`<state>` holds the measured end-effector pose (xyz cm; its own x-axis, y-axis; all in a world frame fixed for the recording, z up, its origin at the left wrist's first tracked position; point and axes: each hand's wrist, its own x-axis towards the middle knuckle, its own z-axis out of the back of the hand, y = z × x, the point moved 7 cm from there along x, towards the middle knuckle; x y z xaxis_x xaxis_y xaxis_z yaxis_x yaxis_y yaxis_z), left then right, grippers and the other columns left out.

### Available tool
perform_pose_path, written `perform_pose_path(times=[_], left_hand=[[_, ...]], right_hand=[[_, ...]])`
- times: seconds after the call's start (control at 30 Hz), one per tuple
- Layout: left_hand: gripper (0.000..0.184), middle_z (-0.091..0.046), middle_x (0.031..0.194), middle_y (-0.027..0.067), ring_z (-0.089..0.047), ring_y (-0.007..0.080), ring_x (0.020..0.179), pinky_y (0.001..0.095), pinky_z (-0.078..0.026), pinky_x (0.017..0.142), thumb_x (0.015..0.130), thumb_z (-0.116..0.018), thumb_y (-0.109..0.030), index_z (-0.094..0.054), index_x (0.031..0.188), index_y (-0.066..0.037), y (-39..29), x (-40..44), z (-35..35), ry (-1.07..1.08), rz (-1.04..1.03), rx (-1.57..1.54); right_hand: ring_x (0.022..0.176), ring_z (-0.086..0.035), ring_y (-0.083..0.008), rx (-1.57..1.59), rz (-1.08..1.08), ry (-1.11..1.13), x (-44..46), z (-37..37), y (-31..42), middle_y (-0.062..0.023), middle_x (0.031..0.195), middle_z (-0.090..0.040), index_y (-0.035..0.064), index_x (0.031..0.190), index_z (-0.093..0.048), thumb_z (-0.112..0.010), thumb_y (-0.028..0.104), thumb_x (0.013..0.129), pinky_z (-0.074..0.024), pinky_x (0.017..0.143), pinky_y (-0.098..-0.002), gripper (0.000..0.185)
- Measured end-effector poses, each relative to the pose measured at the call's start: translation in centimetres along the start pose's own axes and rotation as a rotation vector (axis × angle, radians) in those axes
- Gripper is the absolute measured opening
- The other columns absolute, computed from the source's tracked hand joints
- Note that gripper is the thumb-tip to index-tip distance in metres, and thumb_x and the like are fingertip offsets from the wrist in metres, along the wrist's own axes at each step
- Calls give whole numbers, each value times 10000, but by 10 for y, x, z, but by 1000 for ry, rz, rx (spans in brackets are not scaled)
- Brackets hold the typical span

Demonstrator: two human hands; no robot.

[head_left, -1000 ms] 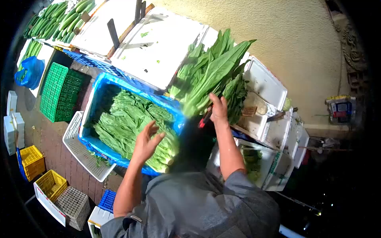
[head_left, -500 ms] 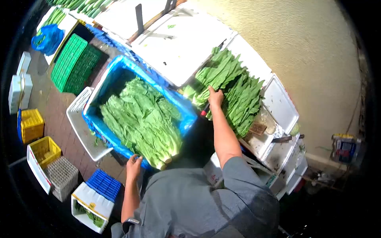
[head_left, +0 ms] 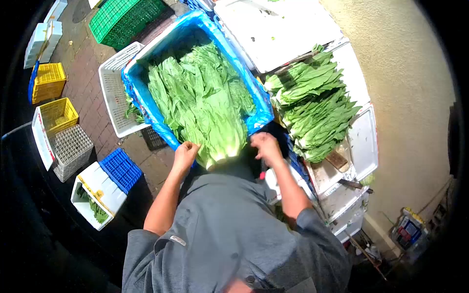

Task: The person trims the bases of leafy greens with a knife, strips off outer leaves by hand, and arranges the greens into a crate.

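Long leafy green lettuce (head_left: pixel 205 102) fills a box lined with blue plastic (head_left: pixel 261 117), its pale cut ends towards my body. My left hand (head_left: pixel 185 155) is closed at the near left end of the lettuce, by the box rim; what its fingers pinch is hidden. Beyond the near right corner of the box, my right hand (head_left: pixel 266 147) has curled, slightly blurred fingers, and their contents cannot be made out. A small red-ended object (head_left: pixel 262 175) shows just below that hand. Bunches of similar greens (head_left: pixel 317 107) lie on the right.
White foam trays (head_left: pixel 278 36) stand behind and to the right, beside a wall (head_left: pixel 405 97). On the left are a white basket (head_left: pixel 111 93), a green crate (head_left: pixel 119 22), yellow crates (head_left: pixel 49 80), a grey crate (head_left: pixel 72 146) and a blue crate (head_left: pixel 120 171).
My right hand has let go of the greens on the right and come back to the box corner. My left hand has moved to the lettuce ends. The view has turned and shifted.
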<state>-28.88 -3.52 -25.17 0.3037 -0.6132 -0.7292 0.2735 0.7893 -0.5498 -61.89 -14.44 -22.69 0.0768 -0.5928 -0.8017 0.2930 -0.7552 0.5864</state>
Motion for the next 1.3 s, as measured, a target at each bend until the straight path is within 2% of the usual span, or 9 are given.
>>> perform_pose_path(times=[0.1, 0.37, 0.53, 0.63, 0.7, 0.77, 1.0, 1.2, 1.3], left_hand=[[393, -688, 779, 145, -650, 213, 725, 347, -515, 689, 864, -702, -351, -684, 944, 34, -3, 8, -3, -20, -28, -34], [362, -673, 828, 70, -602, 136, 734, 296, -495, 662, 883, -692, -308, -660, 1028, 22, -32, 3, -5, 195, -49, -253], [492, -684, 942, 83, -614, 150, 829, 295, -501, 742, 894, -671, -377, -634, 1137, 49, -74, -19, -2, 497, -11, -346], [792, -599, 1280, 237, -623, 264, 1113, 352, -503, 933, 889, -671, -423, -401, 1422, 98, -101, -26, -1, 600, -79, -329], [846, -569, 1314, 221, -610, 265, 1128, 365, -502, 930, 896, -666, -404, -300, 1476, 90, -116, -29, 2, 583, -83, -644], [673, -600, 1226, 142, -613, 224, 1055, 369, -515, 872, 915, -659, -318, -402, 1405, 64, -123, -25, 12, 620, -61, -860], [402, -640, 1199, 159, -638, 278, 1089, 443, -529, 958, 968, -601, -213, -541, 1285, 26, -141, -42, 137, 162, 15, -1468], [402, -616, 1302, 122, -578, 302, 1203, 485, -439, 1073, 977, -584, -261, -544, 1308, -37, -82, 2, 247, 89, -220, -2021], [411, -605, 1313, 117, -573, 305, 1203, 499, -443, 1060, 971, -584, -291, -550, 1310, -62, -56, 6, 270, 21, -216, -2079]], right_hand=[[578, -537, -122, -59, -83, 150, -16, -59, -22, -60, 838, -608, -29, 1193, -528, -728, 282, 850, -469, 417, -278, 503], [566, -523, -120, -22, -63, 31, -15, -67, -16, -57, 841, -598, -5, 1141, -562, -729, 224, 847, -478, 465, -306, 408], [413, -511, -81, 378, -172, 98, -41, -46, 14, -10, 722, -571, 48, 1034, -566, -673, 215, 907, -510, 439, -269, 236], [414, -501, -61, 292, 37, 99, -73, -50, 67, -3, 729, -580, 28, 1123, -559, -674, 160, 887, -513, 443, -231, 294], [417, -476, -49, 218, 88, 43, -94, -67, 103, 16, 730, -574, 28, 1193, -548, -689, 121, 848, -497, 449, -206, 385], [456, -465, -38, 85, 164, 76, -103, -93, 132, 23, 733, -572, 24, 1280, -522, -696, 108, 832, -454, 446, -196, 489], [737, -567, -75, -55, 473, 403, -99, -206, 175, -49, 1122, -608, -5, 1525, -240, -704, 49, 828, -501, 651, -209, 839], [452, -522, -102, 140, -43, 528, -72, -237, 143, -111, 811, -685, -17, 1299, -510, -541, 307, 1017, -527, 496, -264, 430], [495, -548, -130, 295, -133, 504, -44, -231, 92, -88, 753, -652, -1, 1156, -563, -511, 305, 1031, -576, 594, -360, 335]])
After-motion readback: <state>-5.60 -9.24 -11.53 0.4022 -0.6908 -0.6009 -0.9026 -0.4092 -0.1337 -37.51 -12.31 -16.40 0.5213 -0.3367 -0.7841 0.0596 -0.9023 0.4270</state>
